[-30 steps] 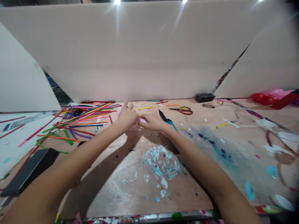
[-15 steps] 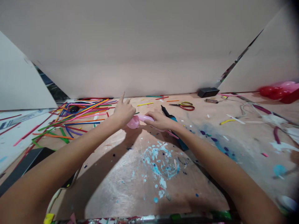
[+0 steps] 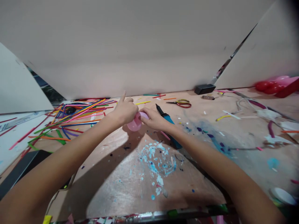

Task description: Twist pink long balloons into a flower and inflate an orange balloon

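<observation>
A loose heap of unfilled modelling balloons [image 3: 84, 112] fans across the left of a paint-flecked worktable [image 3: 107, 189], well apart from the work at centre. There, the person's left hand [image 3: 126, 110] curls its lower fingers against an inflated pink balloon [image 3: 135, 124], index finger pointing away toward the pale panel [image 3: 130, 68]; the thumb is hidden. The balloon sits between the two hands, just above the tabletop, its rounded bulb bulging toward the wearer. The right hand [image 3: 153, 119] closes on the balloon's other side, thumb along the top; how firmly it presses cannot be told. Handling so thin a skin well likely calls for soft finger pads rather than nails, a steady hold on one side while the other turns, and even pressure on the bulb. A thin pink length [image 3: 165, 135] shows under the right wrist, near a blue hand pump [image 3: 168, 119]. Farther right lie scissors [image 3: 177, 102], whose points are best kept clear of the stretched latex.
</observation>
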